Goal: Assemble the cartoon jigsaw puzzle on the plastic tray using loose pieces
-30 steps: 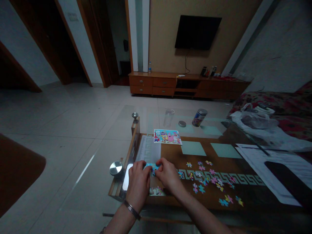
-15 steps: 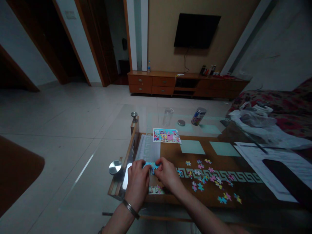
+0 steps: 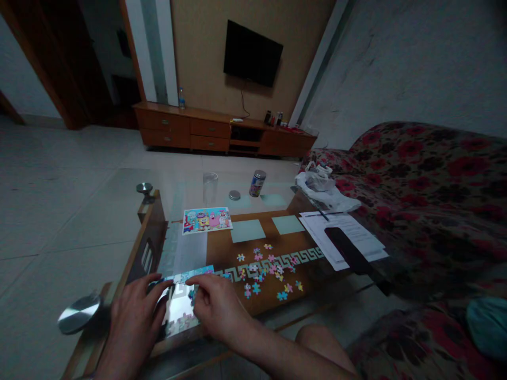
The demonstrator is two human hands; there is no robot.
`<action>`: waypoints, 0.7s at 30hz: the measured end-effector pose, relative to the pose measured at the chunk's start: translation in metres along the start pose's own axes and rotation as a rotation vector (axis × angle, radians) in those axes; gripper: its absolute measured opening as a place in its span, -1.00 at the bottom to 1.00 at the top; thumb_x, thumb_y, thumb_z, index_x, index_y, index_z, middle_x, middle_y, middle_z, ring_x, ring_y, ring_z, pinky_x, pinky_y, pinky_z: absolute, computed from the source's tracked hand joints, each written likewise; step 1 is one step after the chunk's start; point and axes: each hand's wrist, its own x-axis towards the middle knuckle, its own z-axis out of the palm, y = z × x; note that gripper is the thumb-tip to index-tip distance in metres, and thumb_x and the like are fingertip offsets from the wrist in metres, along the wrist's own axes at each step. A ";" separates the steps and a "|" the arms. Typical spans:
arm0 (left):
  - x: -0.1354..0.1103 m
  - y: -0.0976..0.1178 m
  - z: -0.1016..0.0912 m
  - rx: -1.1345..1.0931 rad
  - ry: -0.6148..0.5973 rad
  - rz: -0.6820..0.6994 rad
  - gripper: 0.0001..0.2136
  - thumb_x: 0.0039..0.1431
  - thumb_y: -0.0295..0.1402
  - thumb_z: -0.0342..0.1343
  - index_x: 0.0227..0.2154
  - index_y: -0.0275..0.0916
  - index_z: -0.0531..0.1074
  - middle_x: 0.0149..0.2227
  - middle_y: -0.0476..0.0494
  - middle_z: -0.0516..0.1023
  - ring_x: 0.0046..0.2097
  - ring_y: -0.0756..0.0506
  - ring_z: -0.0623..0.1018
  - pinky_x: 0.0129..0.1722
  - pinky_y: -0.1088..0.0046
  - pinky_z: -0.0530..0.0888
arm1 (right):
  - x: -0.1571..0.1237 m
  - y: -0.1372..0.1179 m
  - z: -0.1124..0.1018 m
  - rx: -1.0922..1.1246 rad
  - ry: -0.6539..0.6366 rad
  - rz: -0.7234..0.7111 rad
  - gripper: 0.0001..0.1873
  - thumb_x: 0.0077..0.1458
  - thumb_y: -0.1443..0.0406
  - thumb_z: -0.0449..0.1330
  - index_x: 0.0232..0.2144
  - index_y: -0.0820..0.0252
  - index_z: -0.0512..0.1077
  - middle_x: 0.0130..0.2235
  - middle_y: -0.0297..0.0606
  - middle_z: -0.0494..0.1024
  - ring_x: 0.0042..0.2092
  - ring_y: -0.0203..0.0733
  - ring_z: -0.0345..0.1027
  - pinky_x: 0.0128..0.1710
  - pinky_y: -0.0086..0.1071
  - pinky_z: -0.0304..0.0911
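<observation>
A partly assembled jigsaw puzzle (image 3: pixel 204 271) lies on the glass coffee table, with joined pieces along its top and bottom rows and bright glare across its middle. At its left side rests my left hand (image 3: pixel 138 311), thumb and fingers apart, fingertips touching the upper left of the puzzle. My right hand (image 3: pixel 217 306) reaches over the right part; its index finger is stretched onto the top row and the other fingers are curled. No piece shows in either hand. Loose jigsaw pieces (image 3: pixel 256 288) are scattered to the right. Behind the puzzle lies the colourful cartoon picture card (image 3: pixel 207 220).
Beyond the card stand a clear jar (image 3: pixel 210 187), a metal lid (image 3: pixel 234 195) and a printed tin (image 3: pixel 257 183). Papers (image 3: pixel 356 237) with a dark phone-like object (image 3: pixel 344 248) on them and a plastic bag (image 3: pixel 327 192) lie to the right, beside a flowered sofa (image 3: pixel 415 174).
The view has turned right, so the table appears further left. My fingers have gone from pinching at the puzzle's top row to spread on the left and a pointing index finger on the right.
</observation>
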 end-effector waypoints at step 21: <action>0.010 -0.006 -0.014 -0.088 0.099 -0.021 -0.69 0.18 -0.19 -0.11 -0.22 -0.21 0.47 -0.10 -0.25 0.46 -0.07 -0.28 0.42 -0.06 0.05 0.35 | -0.048 0.109 -0.133 -0.210 -0.031 0.059 -0.67 0.11 0.42 0.01 -0.08 0.17 0.41 -0.23 -0.20 0.57 -0.24 -0.16 0.44 -0.23 -0.33 0.27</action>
